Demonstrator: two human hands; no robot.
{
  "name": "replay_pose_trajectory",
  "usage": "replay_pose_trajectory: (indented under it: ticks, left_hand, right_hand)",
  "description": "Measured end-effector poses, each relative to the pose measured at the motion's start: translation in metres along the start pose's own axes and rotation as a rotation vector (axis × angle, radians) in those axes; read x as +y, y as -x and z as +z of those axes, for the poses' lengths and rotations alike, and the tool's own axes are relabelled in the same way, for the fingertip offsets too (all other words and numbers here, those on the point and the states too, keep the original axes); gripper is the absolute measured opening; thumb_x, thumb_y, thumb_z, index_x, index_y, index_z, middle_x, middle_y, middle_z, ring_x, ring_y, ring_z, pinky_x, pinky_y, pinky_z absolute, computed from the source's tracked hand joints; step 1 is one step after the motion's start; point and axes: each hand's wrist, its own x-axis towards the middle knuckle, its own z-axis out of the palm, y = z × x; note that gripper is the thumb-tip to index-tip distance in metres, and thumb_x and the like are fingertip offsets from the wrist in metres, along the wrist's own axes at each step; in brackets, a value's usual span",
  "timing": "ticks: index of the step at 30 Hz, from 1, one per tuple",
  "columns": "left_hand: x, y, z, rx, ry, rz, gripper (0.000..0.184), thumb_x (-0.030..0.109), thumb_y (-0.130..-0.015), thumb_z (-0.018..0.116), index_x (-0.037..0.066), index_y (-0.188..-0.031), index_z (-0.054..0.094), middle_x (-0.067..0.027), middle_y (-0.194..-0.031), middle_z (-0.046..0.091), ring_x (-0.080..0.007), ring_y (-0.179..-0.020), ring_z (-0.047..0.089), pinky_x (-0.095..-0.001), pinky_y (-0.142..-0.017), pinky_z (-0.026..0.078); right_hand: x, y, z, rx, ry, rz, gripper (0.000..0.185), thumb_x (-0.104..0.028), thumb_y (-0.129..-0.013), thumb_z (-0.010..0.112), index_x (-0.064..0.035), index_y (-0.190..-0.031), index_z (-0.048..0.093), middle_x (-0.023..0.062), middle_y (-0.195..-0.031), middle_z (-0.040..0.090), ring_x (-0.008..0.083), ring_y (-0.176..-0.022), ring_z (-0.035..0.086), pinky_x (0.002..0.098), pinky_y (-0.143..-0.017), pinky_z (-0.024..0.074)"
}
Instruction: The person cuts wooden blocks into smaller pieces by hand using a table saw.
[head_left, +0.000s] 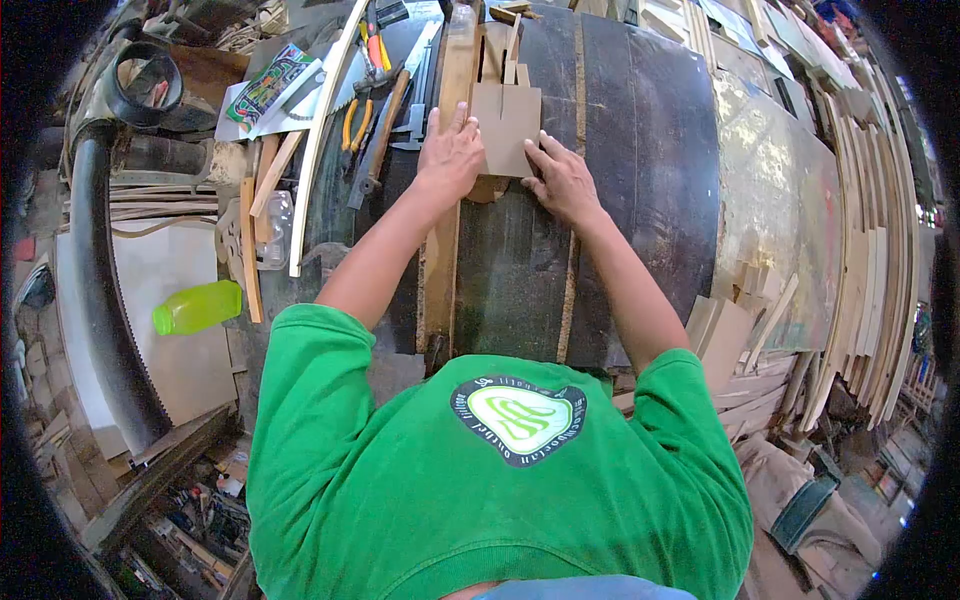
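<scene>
A flat, brown square wooden board (512, 130) lies on the dark work surface, with a thin dark line running into its far edge. My left hand (450, 158) rests with fingers stretched out over a long wooden strip (438, 270) and touches the board's left side. At the board's right side and near corner, my right hand (563, 180) grips the edge between bent fingers and thumb. Beyond the board stand narrow wooden pieces (511, 62) beside a dark slot. Part of a rounded wooden piece (487, 189) shows under the board's near edge.
Left of the strip lie a caliper (414, 118), orange-handled pliers (356, 125) and a handsaw (385, 140). A green bottle (198, 307) sits farther left, near a large curved black pipe (100, 280). Stacked wooden strips (868, 250) line the right side, with offcuts (722, 325) nearer.
</scene>
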Motion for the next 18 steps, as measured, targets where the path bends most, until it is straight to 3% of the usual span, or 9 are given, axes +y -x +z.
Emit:
replay_pose_trajectory:
  ticks: [8,14,16,18]
  left_hand:
    - [-0.017,-0.039,-0.003,-0.044,-0.031,-0.002,0.063,0.026,-0.08,0.082,0.003,-0.135,0.064,-0.0103,-0.152,0.053,-0.0328,-0.154,0.036,-0.0648,-0.122,0.028]
    - [-0.028,-0.058,-0.012,-0.041,-0.063,0.027,0.064,0.03,-0.079,0.083,0.006,-0.136,0.064,-0.0087,-0.152,0.054,-0.032,-0.153,0.037,-0.0665,-0.121,0.028]
    - [-0.028,-0.062,-0.026,-0.115,0.029,0.002,0.045,0.011,-0.09,0.066,0.003,-0.134,0.068,-0.0121,-0.151,0.056,-0.0324,-0.155,0.035,-0.0656,-0.124,0.023]
    - [-0.032,-0.07,-0.024,-0.103,0.047,-0.002,0.044,0.011,-0.09,0.066,0.004,-0.133,0.068,-0.0112,-0.151,0.056,-0.0319,-0.154,0.035,-0.0657,-0.124,0.022]
  right_hand:
    - [0.024,-0.035,0.008,0.035,0.004,-0.013,0.067,-0.025,-0.083,0.083,-0.0088,-0.143,0.058,0.0276,-0.147,0.055,0.0405,-0.13,0.06,0.046,-0.105,0.0518]
    - [0.031,-0.055,0.003,0.002,0.003,0.043,0.066,-0.023,-0.085,0.082,-0.0073,-0.145,0.057,0.0216,-0.152,0.053,0.0391,-0.132,0.059,0.0454,-0.108,0.0499]
    - [0.031,-0.06,-0.001,-0.007,0.014,0.028,0.065,-0.024,-0.085,0.081,-0.0082,-0.142,0.056,0.0265,-0.147,0.055,0.0406,-0.127,0.061,0.0461,-0.104,0.0533]
    - [0.038,-0.069,0.002,-0.016,0.002,0.036,0.065,-0.024,-0.085,0.081,-0.0081,-0.142,0.055,0.0259,-0.147,0.055,0.0405,-0.126,0.061,0.0461,-0.103,0.0536]
